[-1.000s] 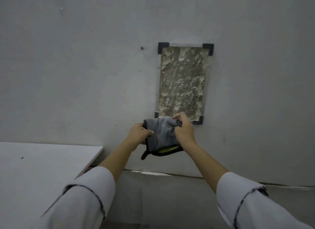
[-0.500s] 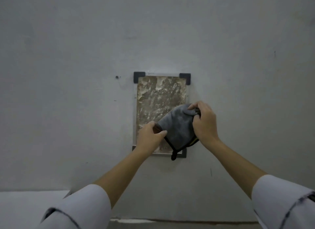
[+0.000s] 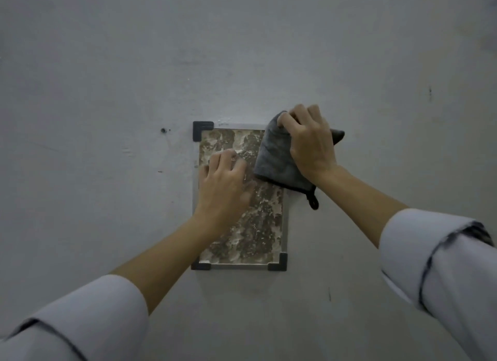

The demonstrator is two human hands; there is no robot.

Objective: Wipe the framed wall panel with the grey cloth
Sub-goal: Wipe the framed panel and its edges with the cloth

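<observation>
The framed wall panel hangs on the grey wall, a mottled brown and white rectangle with a pale frame and dark corner brackets. My right hand presses the grey cloth against the panel's top right corner; the cloth covers that corner bracket, and its black hanging loop dangles to the right of the frame. My left hand rests flat on the panel's upper left part, fingers slightly apart, holding nothing.
The plain grey wall fills the view. A small dark hole sits left of the panel's top. A few small dark marks dot the wall on the right.
Both hands rose from below the panel. My left hand let go of the cloth and went flat on the panel; my right hand carried the cloth to the top right corner.
</observation>
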